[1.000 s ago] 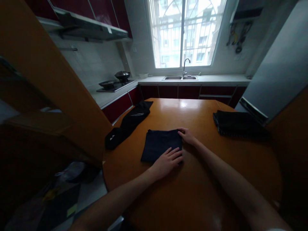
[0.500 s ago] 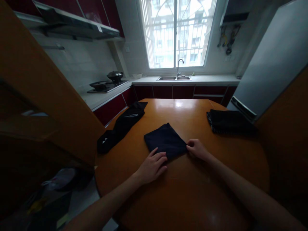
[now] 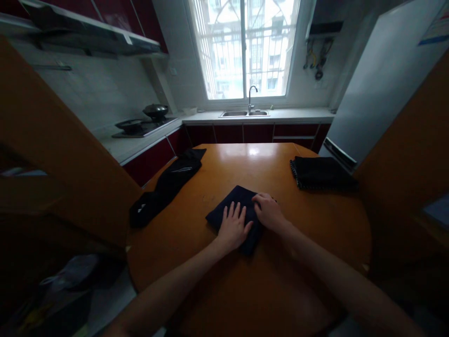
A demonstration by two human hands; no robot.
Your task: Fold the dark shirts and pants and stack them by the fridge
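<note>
A folded navy-blue cloth [image 3: 229,201] lies on the wooden table in front of me, one corner pointing towards me. My left hand [image 3: 234,230] rests flat on its middle, fingers spread. On the cloth's right side, my right hand [image 3: 268,210] has its fingers curled together over the fabric, the fingertips partly hidden. Both hands cover part of the cloth, so its right edge is hard to make out.
A crumpled black garment [image 3: 168,185] with small white marks lies at the table's left edge. A folded black cloth with a patterned edge [image 3: 321,173] sits at the right. Beyond the wooden table [image 3: 252,164] are a sink [image 3: 235,113], a stove [image 3: 147,127] and a fridge [image 3: 372,79].
My left hand has moved forward and right onto the cloth's middle. My right hand has shifted left from the right corner onto the cloth, which now lies turned. The view has swung slightly right.
</note>
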